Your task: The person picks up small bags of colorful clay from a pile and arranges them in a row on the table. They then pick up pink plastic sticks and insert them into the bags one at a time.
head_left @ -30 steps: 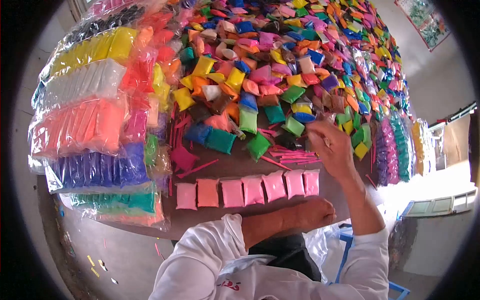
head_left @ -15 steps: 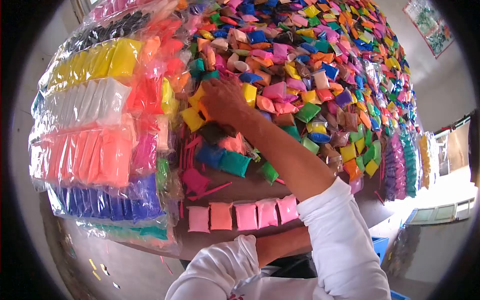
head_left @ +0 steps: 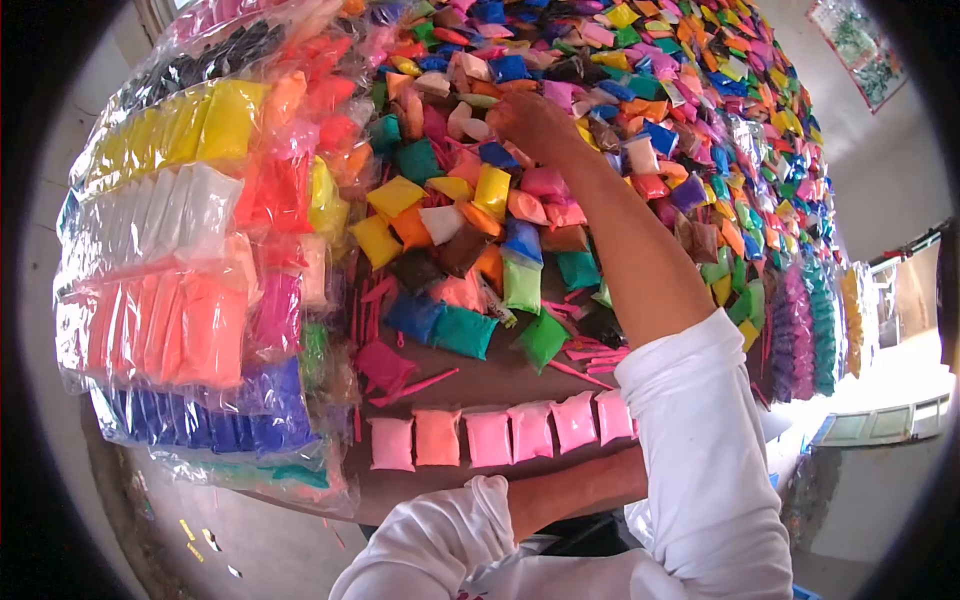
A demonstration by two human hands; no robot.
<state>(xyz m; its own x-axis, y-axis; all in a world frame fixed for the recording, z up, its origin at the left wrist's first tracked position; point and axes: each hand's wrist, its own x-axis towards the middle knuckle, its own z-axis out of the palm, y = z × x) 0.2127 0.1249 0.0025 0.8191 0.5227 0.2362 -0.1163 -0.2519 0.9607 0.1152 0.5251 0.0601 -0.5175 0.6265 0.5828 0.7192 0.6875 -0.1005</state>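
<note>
My right hand (head_left: pixel 535 128) reaches far into a large heap of small coloured packets (head_left: pixel 640 150). Its fingers point down among them, beside pale pink and blue packets; their tips are blurred, so a grip cannot be made out. My left forearm (head_left: pixel 580 490) crosses low over the table's near edge, and its hand is hidden behind my right sleeve (head_left: pixel 690 400). In front of me lies a row of pink and coral packets (head_left: pixel 488 437), side by side. Between row and heap are a teal packet (head_left: pixel 465 332), a green packet (head_left: pixel 543 341) and a magenta packet (head_left: pixel 385 368).
Stacked clear bags of packets, including yellow (head_left: pixel 230 120), white (head_left: pixel 200 215), coral (head_left: pixel 210 335) and blue (head_left: pixel 280 410), line the left side. Thin pink sticks (head_left: pixel 415 388) lie on the brown table (head_left: pixel 480 385). Strips of purple packets (head_left: pixel 797 330) hang at right.
My right hand has moved away and to the right, uncovering orange, white and brown packets. More of the pink row shows at its right end. My left forearm stays nearly still.
</note>
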